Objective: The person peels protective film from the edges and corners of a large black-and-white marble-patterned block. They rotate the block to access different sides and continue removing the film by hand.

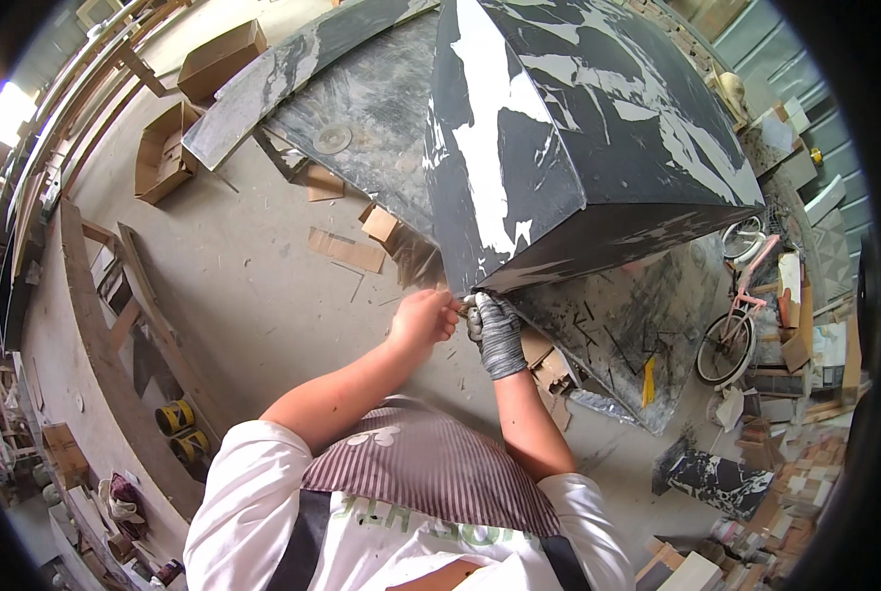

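My bare left hand (425,318) is closed in a pinch close beside the near lower corner of a large black-and-white marbled block (549,138). Anything between its fingertips is too small to make out. My right hand (497,333), in a grey striped glove with dark fingertips, is closed just under that same corner, its fingertips almost meeting the left ones. What it grips there cannot be told. The block has flat angled faces and rests over a dusty grey slab table (376,118).
Dark scraps and a yellow tool (648,382) lie on the slab's right part. A pink bicycle (741,310) stands at the right. Cardboard boxes (165,153) sit on the floor at the left, near a long wooden bench (105,345) with yellow-black tape rolls (182,431) beside it.
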Demonstrator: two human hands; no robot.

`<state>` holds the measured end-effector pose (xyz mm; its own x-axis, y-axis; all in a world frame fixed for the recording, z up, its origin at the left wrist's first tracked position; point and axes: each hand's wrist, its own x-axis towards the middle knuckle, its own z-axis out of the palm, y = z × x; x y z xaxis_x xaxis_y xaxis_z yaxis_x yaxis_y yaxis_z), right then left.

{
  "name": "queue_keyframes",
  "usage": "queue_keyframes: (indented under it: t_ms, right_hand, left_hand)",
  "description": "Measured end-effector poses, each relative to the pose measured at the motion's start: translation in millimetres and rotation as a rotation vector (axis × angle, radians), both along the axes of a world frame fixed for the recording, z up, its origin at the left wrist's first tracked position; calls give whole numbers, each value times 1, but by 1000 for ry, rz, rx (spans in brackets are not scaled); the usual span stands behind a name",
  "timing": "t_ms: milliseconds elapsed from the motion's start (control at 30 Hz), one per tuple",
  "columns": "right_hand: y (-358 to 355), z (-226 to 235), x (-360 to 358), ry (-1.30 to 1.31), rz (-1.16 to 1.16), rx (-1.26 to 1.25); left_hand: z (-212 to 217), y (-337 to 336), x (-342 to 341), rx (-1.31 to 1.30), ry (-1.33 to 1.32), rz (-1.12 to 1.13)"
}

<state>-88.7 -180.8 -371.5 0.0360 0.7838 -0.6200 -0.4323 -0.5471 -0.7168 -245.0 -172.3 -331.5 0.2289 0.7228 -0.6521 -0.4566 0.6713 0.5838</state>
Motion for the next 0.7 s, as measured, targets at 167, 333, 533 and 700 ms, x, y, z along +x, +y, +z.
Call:
queue_keyframes:
  t_ms: [167, 333, 533, 700]
  right_hand:
    - [11, -37, -7, -348, 18, 86]
    - [18, -190, 8, -305, 4, 27]
    - [6, -31, -11, -298, -90, 18]
    - [19, -153, 9, -327, 94, -30]
  left_hand:
    - [-12, 5, 8, -106, -48, 66]
    - [-52, 8, 13, -188, -86, 108]
    - [-27, 3, 12, -75, -67, 61]
    - [-77, 7, 16, -66, -14, 21]
